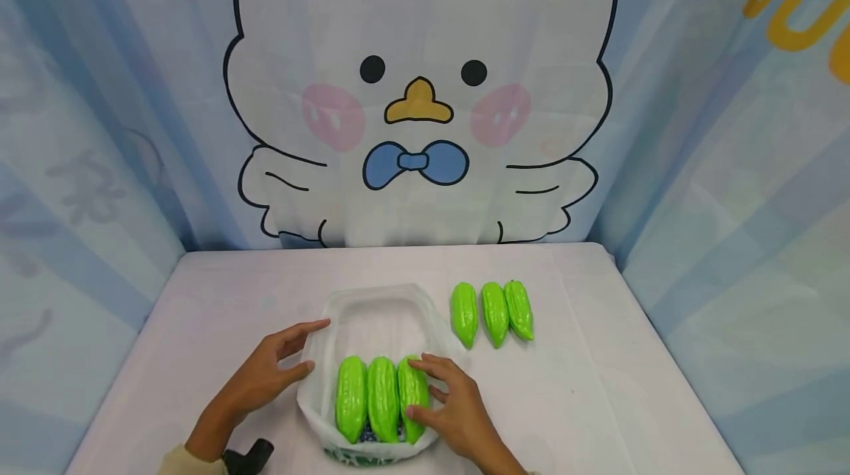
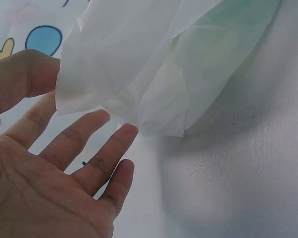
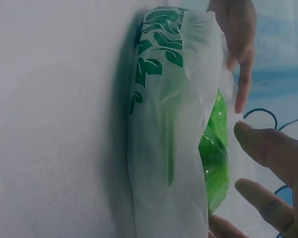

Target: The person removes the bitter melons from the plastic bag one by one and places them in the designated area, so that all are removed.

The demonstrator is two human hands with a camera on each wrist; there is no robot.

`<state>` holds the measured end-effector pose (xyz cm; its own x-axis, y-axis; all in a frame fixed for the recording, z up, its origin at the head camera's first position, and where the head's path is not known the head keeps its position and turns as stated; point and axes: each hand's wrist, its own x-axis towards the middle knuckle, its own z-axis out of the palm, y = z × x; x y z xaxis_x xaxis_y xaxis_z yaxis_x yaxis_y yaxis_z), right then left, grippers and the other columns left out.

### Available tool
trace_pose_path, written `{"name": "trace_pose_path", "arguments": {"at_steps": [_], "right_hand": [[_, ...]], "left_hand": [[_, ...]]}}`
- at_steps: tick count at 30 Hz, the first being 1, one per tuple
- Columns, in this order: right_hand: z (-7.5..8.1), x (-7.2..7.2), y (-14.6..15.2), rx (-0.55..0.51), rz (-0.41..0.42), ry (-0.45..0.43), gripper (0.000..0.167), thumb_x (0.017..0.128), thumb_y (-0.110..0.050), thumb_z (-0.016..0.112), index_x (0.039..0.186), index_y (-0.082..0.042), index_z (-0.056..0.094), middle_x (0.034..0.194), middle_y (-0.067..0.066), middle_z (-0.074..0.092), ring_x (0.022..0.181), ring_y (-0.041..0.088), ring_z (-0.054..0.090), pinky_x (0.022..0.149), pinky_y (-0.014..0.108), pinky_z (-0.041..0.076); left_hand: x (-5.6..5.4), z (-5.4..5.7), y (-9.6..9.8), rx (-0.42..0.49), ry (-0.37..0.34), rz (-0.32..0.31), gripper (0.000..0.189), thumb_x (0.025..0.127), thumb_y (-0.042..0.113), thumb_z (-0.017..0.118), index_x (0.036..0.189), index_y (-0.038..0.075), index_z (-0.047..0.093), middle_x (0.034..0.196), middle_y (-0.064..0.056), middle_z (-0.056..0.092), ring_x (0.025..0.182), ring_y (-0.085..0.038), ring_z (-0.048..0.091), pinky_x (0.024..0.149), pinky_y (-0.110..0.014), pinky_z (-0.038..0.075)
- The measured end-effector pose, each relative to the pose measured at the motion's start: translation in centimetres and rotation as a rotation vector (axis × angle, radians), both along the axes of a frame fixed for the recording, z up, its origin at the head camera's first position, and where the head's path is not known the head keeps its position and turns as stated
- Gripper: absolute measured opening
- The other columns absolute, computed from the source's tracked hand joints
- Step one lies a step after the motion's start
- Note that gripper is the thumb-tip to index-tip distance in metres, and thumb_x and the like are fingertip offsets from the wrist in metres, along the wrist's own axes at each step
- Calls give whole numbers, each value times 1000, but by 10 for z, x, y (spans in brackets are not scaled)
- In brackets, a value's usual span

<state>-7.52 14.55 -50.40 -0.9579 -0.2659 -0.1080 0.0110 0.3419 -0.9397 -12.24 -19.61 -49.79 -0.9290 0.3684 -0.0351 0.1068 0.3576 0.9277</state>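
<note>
A white plastic bag (image 1: 385, 299) with a green leaf print lies wide-mouthed on the table. Inside its near part, three glossy, ridged green bitter melons (image 1: 383, 397) lie side by side. My left hand (image 1: 265, 372) is at the bag's left edge, thumb and index finger extended at its rim. In the left wrist view, the bag film (image 2: 124, 54) hides the thumb's tip. Over the rightmost bitter melon (image 1: 413, 386) hovers my right hand (image 1: 458, 405), thumb and fingers spread apart. The right wrist view shows thumb and index finger clear of the bitter melon (image 3: 216, 168).
Three more green bitter melons (image 1: 494, 313) lie in a row right of the bag's far end. A white cloth covers the table (image 1: 584, 386). Curtains (image 1: 730, 239) with a cartoon bird stand behind and at both sides.
</note>
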Motion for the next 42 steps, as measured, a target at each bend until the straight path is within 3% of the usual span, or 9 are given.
{"name": "trace_pose_path", "arguments": {"at_steps": [11,20,32,42], "right_hand": [[-8,0,-3,43,14,11,64,81,-13,93,140,-19,69,157,19,51,146,47,50,103,38,61],[-4,3,-1,29,-26,21,61,84,-13,91,140,-22,70,157,16,51,147,46,49,102,39,61],[19,0,7,-91,-81,9,59,88,-15,88,142,-22,68,161,15,47,145,41,53,106,34,59],[41,-2,29,-161,-230,34,59,83,0,87,137,-19,72,157,11,55,142,37,57,106,33,59]], "left_hand": [[0,1,1,19,-1,-8,58,104,19,69,159,14,50,169,-22,39,148,-57,45,111,-74,46],[-1,-1,0,20,1,-17,58,104,19,69,159,13,50,169,-23,39,147,-57,45,110,-73,48],[-1,1,1,15,-5,-5,58,103,19,70,158,12,51,169,-22,39,148,-57,44,110,-74,47],[-1,0,3,8,-7,-6,58,104,19,69,158,10,51,168,-22,40,147,-58,45,110,-75,46]]}}
